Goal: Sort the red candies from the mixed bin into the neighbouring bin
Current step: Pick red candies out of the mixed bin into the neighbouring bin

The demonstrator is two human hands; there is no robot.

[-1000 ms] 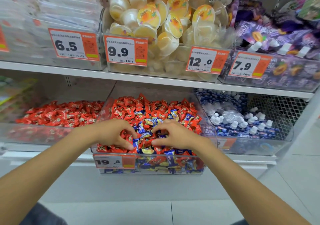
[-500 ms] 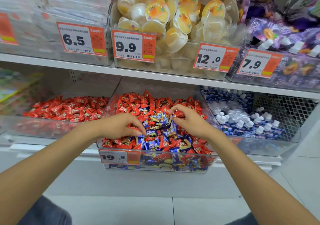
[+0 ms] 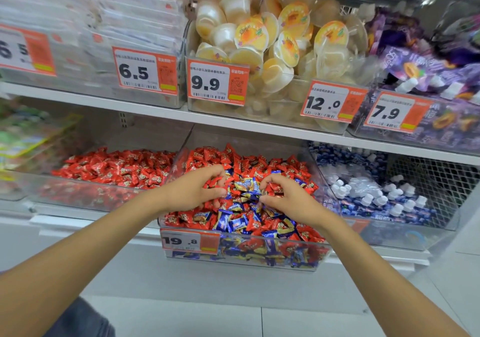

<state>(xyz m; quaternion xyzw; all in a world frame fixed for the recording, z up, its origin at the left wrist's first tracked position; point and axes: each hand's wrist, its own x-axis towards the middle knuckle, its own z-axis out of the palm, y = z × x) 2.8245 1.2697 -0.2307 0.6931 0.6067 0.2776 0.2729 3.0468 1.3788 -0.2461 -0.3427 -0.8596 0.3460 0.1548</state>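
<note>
In the mixed bin [image 3: 259, 258], the left hand [image 3: 194, 193] curls round a clutch of red candies [image 3: 215, 180]; the right hand [image 3: 291, 201] pinches more. Best grip firmly, let any blue candies [image 3: 237, 223] drop, then carry the lot to the neighbouring bin [image 3: 104, 196] at left.

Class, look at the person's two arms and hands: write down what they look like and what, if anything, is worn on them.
The left hand and right hand wear no visible gloves, rings or watch. Both arms are bare to the frame edge; no sleeves show. At lower left, grey-blue cloth is likely clothing.
</note>
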